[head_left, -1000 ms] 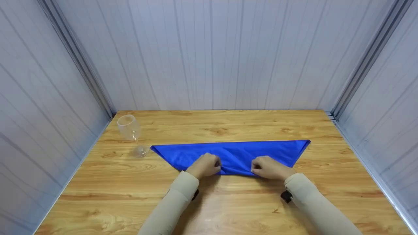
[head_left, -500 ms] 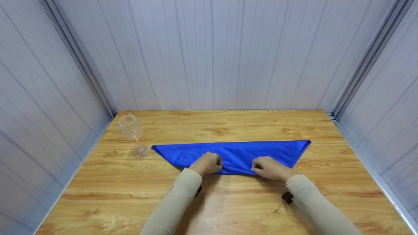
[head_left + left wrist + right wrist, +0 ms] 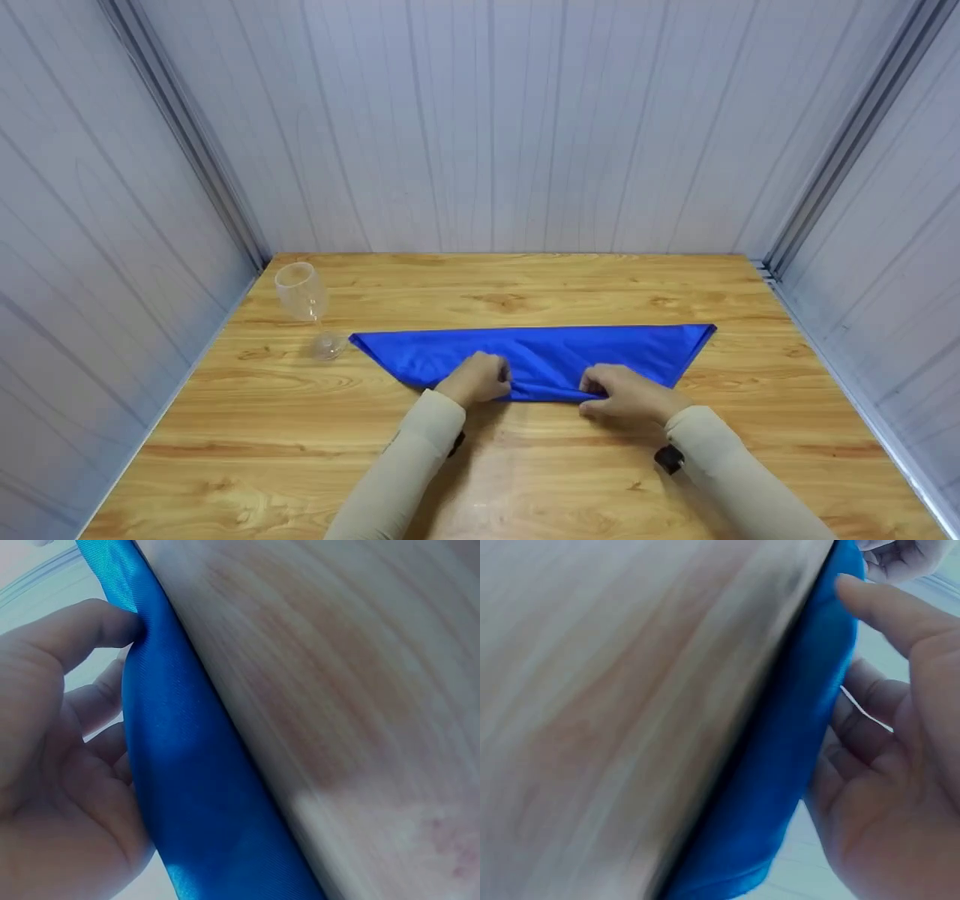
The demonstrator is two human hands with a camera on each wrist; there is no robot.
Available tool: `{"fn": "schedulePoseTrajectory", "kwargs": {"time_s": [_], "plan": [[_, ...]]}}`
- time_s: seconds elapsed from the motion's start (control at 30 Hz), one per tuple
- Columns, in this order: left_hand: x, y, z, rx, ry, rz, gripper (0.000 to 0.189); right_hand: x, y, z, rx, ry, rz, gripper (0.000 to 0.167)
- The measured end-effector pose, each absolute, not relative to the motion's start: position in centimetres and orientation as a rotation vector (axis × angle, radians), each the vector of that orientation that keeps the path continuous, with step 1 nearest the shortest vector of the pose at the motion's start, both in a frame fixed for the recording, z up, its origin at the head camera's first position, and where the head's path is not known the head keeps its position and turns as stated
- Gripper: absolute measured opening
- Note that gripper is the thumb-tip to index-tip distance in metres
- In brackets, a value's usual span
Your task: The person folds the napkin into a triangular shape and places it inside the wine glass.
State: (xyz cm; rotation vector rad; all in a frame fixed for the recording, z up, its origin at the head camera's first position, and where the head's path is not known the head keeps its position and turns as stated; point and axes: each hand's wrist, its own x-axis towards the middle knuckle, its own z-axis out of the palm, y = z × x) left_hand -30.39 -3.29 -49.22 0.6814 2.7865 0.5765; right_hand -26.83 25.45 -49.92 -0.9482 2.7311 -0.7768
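A shiny blue cloth [image 3: 622,345], folded into a long band with slanted ends, lies across the wooden table. My left hand [image 3: 478,379] pinches its near edge left of the middle. In the left wrist view the left thumb [image 3: 112,624] presses the fold from the front, with the other fingers curled behind it. Farther right along the same edge, my right hand [image 3: 626,394] holds the fold between thumb and curled fingers. The right wrist view shows the right thumb [image 3: 862,596] on the blue fold [image 3: 802,697] and its fingers partly hidden behind.
A clear wine glass [image 3: 304,296] stands upright at the left, its foot close to the cloth's left tip. Pale panelled walls [image 3: 517,135] enclose the back and both sides of the wooden table [image 3: 502,457].
My right thumb has come away from the fingers and down at the cloth's near edge, so the right hand is spread wider. The left hand stays almost in place.
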Motion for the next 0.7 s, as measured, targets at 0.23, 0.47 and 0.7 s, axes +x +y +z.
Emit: {"fn": "schedulePoseTrajectory", "kwargs": {"time_s": [0.23,0.47,0.7], "plan": [[-30.2,-3.4,-49.3,0.692,2.804,0.584,0.005,-26.9,25.3,-49.7,-1.028,2.788,-0.696,0.006],[-30.1,-3.5,-49.7,0.704,2.824,0.601,0.003,-27.7,25.2,-49.9,-1.071,2.811,-0.681,0.007],[-30.2,-3.7,-49.9,0.710,2.818,0.617,0.005,-28.5,24.9,-49.9,-0.925,2.806,-0.694,0.006]]}}
